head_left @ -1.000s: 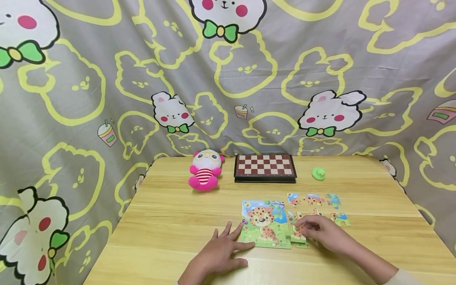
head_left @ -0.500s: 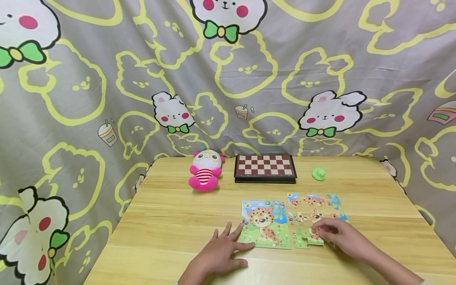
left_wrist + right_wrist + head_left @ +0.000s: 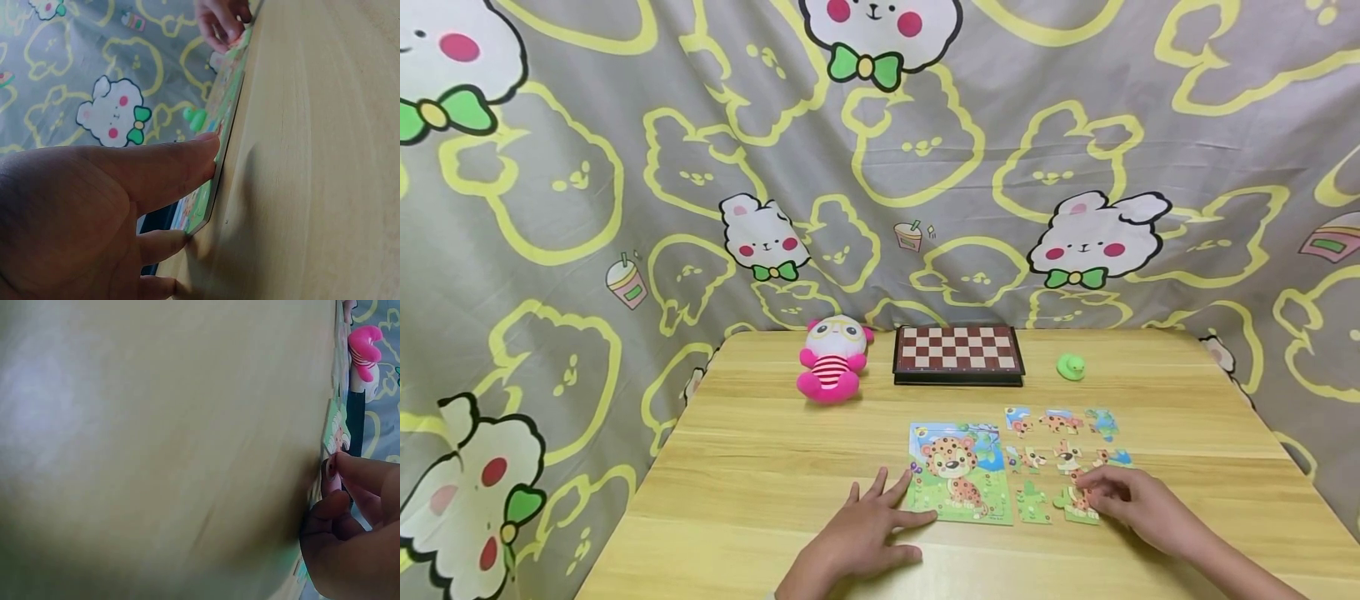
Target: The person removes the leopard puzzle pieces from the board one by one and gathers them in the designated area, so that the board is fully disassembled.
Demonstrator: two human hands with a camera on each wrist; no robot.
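Observation:
A flat square puzzle board (image 3: 957,454) with a spotted leopard cub picture lies on the table. My left hand (image 3: 867,527) rests beside its lower left corner with fingers spread; in the left wrist view, the thumb and a finger touch the board's edge. To the right of the board, my right hand (image 3: 1133,502) pinches a green and orange-spotted puzzle piece (image 3: 1081,508) between thumb and fingertips at the lower row of loose pieces. A flower-dotted green puzzle piece (image 3: 1033,505) lies just left of it. The right wrist view shows the pinched puzzle piece (image 3: 335,430) close over the table.
Several other puzzle pieces (image 3: 1060,421) lie in rows behind my right hand. Farther back are a pink plush panda (image 3: 831,367), a checkered game board box (image 3: 958,350) and a green toy duck (image 3: 1071,367). A patterned curtain (image 3: 850,275) hangs beyond the table (image 3: 760,467).
My right hand has moved right with the pinched puzzle piece, away from the board and past the green piece, lowering it into the bottom row. My left hand has stayed in place.

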